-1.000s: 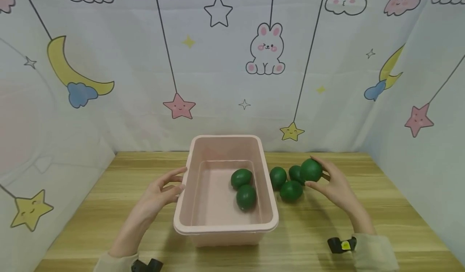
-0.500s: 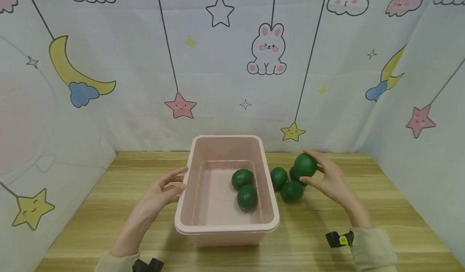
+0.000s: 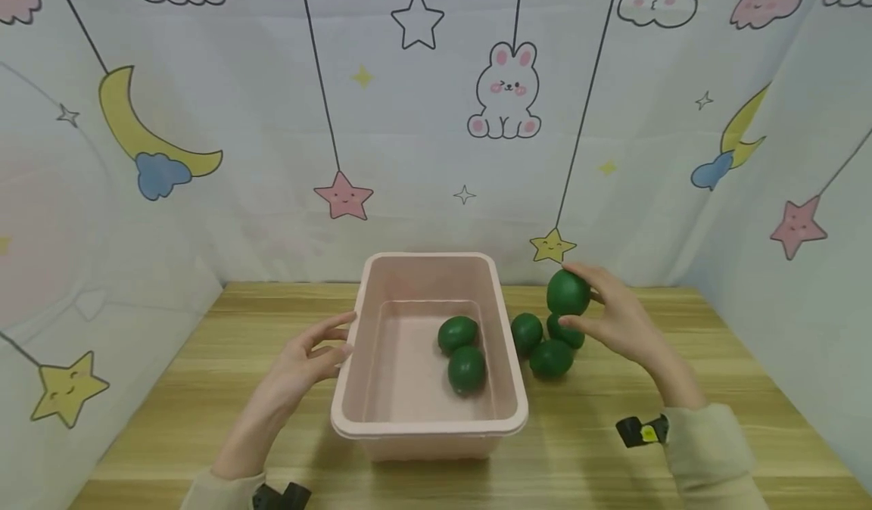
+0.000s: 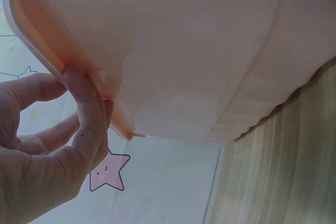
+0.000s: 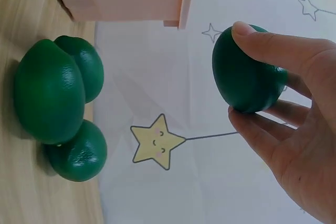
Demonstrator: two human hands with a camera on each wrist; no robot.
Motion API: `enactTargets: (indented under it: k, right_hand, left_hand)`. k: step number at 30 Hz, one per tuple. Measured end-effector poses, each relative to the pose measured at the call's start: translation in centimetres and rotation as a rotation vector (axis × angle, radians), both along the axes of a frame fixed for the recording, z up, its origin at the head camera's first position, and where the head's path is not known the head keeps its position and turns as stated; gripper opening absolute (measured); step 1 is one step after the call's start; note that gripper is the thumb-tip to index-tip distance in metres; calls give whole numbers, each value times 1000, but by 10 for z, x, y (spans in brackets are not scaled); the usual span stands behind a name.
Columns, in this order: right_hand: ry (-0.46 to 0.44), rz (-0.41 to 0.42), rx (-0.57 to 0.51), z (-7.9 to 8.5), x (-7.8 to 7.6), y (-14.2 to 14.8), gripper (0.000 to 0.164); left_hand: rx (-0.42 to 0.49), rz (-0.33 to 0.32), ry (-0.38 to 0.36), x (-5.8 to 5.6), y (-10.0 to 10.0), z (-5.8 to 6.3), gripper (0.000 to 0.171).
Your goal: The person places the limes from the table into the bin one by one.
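Observation:
My right hand [image 3: 618, 319] grips a dark green lime [image 3: 568, 293] between thumb and fingers, raised above the table. Below it, three more limes lie bunched beside the bin: one at the left [image 3: 527, 334], one at the back [image 3: 564, 334], one in front [image 3: 551, 359]. In the right wrist view the held lime [image 5: 247, 72] is well apart from them. A pale pink plastic bin [image 3: 429, 428] stands in the middle, with two limes [image 3: 466, 370] touching each other on its floor. My left hand [image 3: 303, 359] holds the bin's left rim, its fingertips tucked at the lip [image 4: 39, 51].
The bin stands on a wood-grain table [image 3: 272, 306]. A white cloth [image 3: 436, 139] printed with stars, moons and a rabbit hangs behind the table and along both sides. Each wrist carries a small black camera [image 3: 640, 431].
My right hand has lifted the lime and carried it left and up, and more of the back lime shows beneath. The left hand keeps its place on the bin's rim.

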State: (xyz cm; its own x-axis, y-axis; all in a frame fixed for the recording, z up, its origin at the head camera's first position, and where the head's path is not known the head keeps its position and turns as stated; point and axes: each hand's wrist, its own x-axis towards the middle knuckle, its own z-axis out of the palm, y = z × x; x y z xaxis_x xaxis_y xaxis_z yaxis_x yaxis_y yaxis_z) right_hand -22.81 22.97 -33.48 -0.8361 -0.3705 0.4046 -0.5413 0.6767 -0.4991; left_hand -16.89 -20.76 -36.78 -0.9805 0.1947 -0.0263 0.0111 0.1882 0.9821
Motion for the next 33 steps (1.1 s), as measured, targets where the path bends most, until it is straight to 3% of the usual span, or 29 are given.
enactTargets:
  k: [8,23,33]
  right_hand:
    - [-18,33,16,17,1,-8,77]
    - [42,86,110,36,-3,-26,79]
    - [30,121,186,51,-4,-47,78]
  left_hand:
    - [-1,3,-4,0,1,0,56]
    - [10,-2,7,0,1,1,56]
    - [6,5,8,0,0,0,55]
